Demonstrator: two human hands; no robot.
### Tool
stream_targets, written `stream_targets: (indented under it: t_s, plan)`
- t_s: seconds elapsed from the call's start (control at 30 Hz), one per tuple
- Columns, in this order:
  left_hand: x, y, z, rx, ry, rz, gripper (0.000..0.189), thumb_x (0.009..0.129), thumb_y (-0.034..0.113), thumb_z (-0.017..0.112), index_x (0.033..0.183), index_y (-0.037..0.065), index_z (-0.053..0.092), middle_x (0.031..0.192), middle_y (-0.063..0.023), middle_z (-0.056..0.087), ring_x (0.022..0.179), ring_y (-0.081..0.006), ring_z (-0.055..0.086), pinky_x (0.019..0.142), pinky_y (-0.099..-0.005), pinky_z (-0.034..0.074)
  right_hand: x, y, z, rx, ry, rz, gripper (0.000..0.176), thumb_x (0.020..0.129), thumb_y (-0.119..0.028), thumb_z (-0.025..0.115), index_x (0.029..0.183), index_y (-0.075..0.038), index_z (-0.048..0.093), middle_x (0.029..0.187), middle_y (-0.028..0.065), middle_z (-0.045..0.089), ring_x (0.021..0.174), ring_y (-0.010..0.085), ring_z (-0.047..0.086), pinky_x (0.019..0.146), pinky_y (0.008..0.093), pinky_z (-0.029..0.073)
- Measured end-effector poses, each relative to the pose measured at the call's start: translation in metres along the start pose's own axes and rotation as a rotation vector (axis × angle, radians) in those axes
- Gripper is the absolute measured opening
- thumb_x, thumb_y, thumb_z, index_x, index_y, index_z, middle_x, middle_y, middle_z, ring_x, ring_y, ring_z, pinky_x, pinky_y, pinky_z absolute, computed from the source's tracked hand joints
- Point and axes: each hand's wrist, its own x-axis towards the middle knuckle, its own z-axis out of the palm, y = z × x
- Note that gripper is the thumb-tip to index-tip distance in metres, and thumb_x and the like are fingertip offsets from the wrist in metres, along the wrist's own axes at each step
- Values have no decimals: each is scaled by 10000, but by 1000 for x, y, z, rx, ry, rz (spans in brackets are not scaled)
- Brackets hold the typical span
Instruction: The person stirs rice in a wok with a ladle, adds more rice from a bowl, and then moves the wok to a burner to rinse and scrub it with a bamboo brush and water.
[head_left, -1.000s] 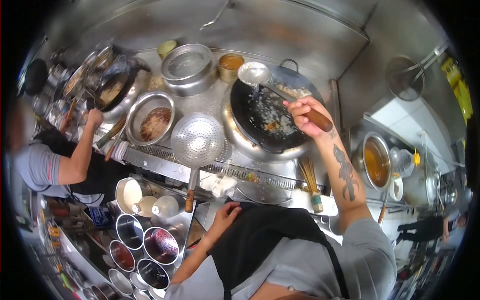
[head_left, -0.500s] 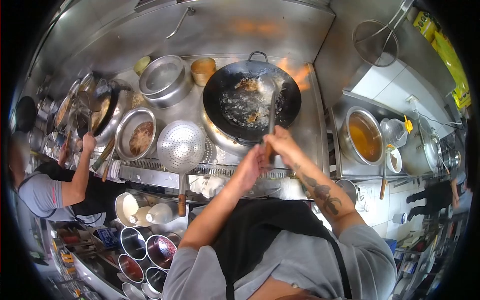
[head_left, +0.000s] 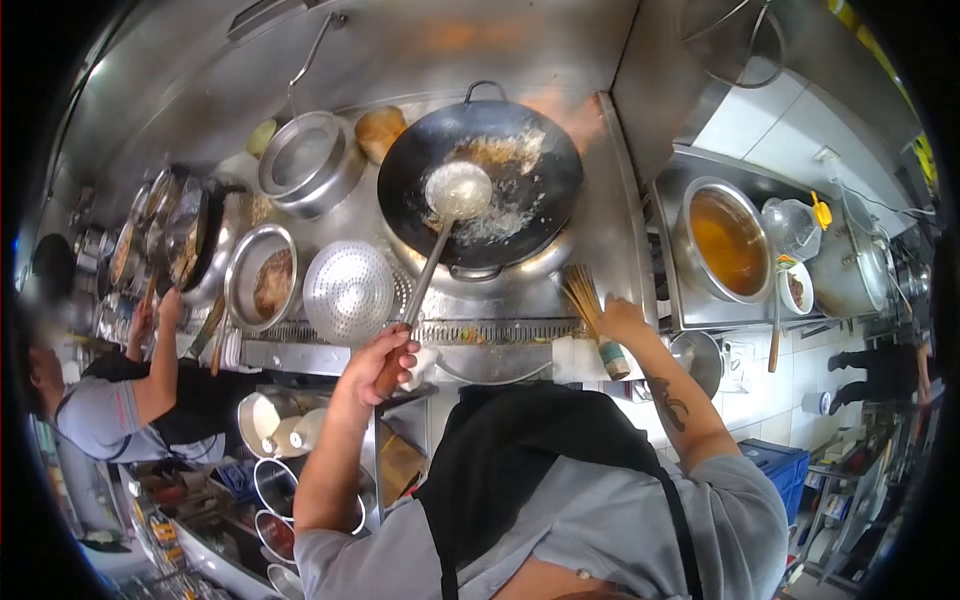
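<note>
A ladle (head_left: 459, 191) rests bowl-down in the black wok (head_left: 400, 170), its handle slanting toward me. My left hand (head_left: 378, 366) curls around the handle's near end, in front of the perforated strainer (head_left: 348, 292). Pale foamy residue and brown bits cover part of the wok's inside. On the right, my right hand (head_left: 624, 318) is at a bamboo wok brush (head_left: 582, 292), its fingers closed against the brush's side and partly hidden. The brush stands tilted at the stove's front edge, with its bristles up and a green-banded base down.
A metal bowl with meat (head_left: 232, 280) and a stacked metal pot (head_left: 350, 170) stand left of the wok. At right are a pot of amber liquid (head_left: 690, 262) and a plastic jug (head_left: 793, 232). A co-worker (head_left: 110, 410) cooks at far left.
My hands have moved apart: the left now has the ladle handle and has gone left, while the right has left it for the brush. The ladle bowl has swung left in the wok.
</note>
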Motion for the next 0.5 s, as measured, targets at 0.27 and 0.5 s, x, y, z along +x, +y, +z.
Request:
stream_targets:
  t_s: [0.27, 0.5]
  plan:
    - [38, -9, -11, 2022, 686, 725, 371, 851, 2, 556, 1212, 22, 474, 836, -185, 601, 724, -352, 637, 654, -436, 536, 4, 19, 62, 82, -82, 53, 707, 748, -380, 749, 1252, 35, 476, 1088, 256, 647, 1020, 386, 654, 903, 449, 528]
    - [-7, 120, 62, 1499, 248, 42, 555, 835, 104, 597, 1359, -21, 465, 871, -247, 664, 855, -388, 673, 748, -427, 534, 9, 61, 31, 1183, -113, 182, 391, 837, -271, 699, 1109, -6, 606, 970, 131, 671, 768, 217, 655, 679, 354, 566]
